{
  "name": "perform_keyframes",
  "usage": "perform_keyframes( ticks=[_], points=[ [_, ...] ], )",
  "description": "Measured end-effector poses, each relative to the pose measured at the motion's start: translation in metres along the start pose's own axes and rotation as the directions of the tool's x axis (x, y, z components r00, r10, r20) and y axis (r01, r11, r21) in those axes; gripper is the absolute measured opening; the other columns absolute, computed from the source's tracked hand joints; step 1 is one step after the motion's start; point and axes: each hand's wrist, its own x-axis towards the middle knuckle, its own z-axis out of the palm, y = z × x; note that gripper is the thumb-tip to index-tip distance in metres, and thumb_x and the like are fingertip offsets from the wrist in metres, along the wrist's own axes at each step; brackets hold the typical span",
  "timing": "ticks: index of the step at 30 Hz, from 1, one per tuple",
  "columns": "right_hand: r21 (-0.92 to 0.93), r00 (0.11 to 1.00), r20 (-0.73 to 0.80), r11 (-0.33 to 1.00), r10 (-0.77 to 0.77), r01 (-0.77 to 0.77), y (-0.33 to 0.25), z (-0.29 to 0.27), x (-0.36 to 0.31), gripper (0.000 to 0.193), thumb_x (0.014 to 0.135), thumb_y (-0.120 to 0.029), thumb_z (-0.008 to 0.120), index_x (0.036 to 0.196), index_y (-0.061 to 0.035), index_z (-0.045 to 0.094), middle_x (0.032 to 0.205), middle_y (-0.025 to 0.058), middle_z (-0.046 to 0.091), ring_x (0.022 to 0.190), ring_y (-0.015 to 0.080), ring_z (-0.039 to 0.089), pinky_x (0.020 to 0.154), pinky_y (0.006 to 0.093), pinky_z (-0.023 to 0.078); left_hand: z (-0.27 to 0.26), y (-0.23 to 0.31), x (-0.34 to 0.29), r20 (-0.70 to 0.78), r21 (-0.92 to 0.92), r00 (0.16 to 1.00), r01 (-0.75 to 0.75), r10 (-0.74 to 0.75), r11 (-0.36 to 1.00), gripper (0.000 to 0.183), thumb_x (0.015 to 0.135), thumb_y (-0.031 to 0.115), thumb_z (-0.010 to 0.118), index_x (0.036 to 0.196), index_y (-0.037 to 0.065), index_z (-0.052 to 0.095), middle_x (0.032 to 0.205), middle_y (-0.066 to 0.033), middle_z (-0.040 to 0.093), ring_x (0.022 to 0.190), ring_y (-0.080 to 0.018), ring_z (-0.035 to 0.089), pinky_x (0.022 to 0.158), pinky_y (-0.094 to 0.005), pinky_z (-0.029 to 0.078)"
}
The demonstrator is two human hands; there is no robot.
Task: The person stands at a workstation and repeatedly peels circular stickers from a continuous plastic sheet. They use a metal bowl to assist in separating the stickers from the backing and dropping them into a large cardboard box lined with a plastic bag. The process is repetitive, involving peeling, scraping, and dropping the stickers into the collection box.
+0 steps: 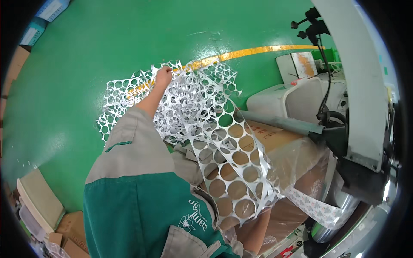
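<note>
A heap of white sheet waste (180, 103), punched through with rows of round holes, spreads over the green floor in front of me. My left hand (164, 76) reaches out to its far side, fingers closed on the edge of the punched sheet. From the heap a long strip of the same punched sheet (232, 165) runs back toward my right side. It bunches up near my right forearm (258, 230). That strip covers my right hand, so its fingers do not show.
To the right stand a machine with a grey bar (284, 121), a metal roller (337, 215) carrying a patterned strip (318, 209), and a white bin (279, 96). A brown cardboard box (273, 135) lies beneath the bar. Cardboard boxes (73, 228) sit at the lower left. A yellow line (258, 50) crosses the floor.
</note>
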Motion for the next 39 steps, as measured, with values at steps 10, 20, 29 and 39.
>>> perform_keyframes(
  ticks=[10,20,29,39],
  points=[
    [-0.112,0.972,0.035,0.968,0.230,-0.225,0.001,-0.002,-0.025,0.027,0.077,-0.008,0.059,0.103,-0.0035,0.056,0.070,-0.0009,0.055,0.062,0.0120,0.049,0.060,0.0259,0.040,0.071,0.000,-0.006,0.300,0.530,0.954,-0.172,0.006,0.830,0.074,0.069,0.018,0.069,0.133,0.022,0.030,0.115,-0.0130,0.045,0.109,-0.0352,0.046,0.083,-0.0507,0.042],
    [0.103,0.963,0.089,0.960,0.253,-0.261,-0.029,-0.065,-0.012,0.028,0.077,-0.008,0.059,0.105,-0.0042,0.056,0.070,-0.0014,0.055,0.062,0.0121,0.049,0.060,0.0258,0.041,0.092,-0.135,-0.008,0.514,0.388,0.854,-0.312,0.077,0.867,0.025,0.084,0.024,0.049,0.095,0.003,0.057,0.086,-0.0153,0.063,0.071,-0.0241,0.063,0.061,-0.0340,0.049],
    [0.774,0.960,-0.222,-0.630,-0.172,0.066,0.073,-0.193,-0.065,0.043,0.081,-0.029,0.057,0.116,-0.0056,0.051,0.122,0.0125,0.050,0.116,0.0266,0.044,0.098,0.0509,0.033,0.000,-0.026,-0.065,0.215,0.042,0.971,-0.117,0.105,0.992,0.025,0.078,0.024,0.058,0.080,0.000,0.048,0.071,-0.0203,0.054,0.069,-0.0361,0.054,0.062,-0.0414,0.041],
    [-0.570,0.868,0.404,0.822,0.289,-0.008,0.136,0.018,-0.001,0.035,0.084,-0.028,0.058,0.112,-0.0073,0.052,0.109,0.0058,0.058,0.089,0.0148,0.055,0.071,0.0267,0.048,-0.114,-0.055,-0.012,-0.189,0.401,0.934,-0.209,0.303,0.892,0.031,0.076,0.028,0.062,0.081,-0.001,0.054,0.067,-0.0152,0.053,0.063,-0.0276,0.052,0.062,-0.0358,0.043]
  ],
)
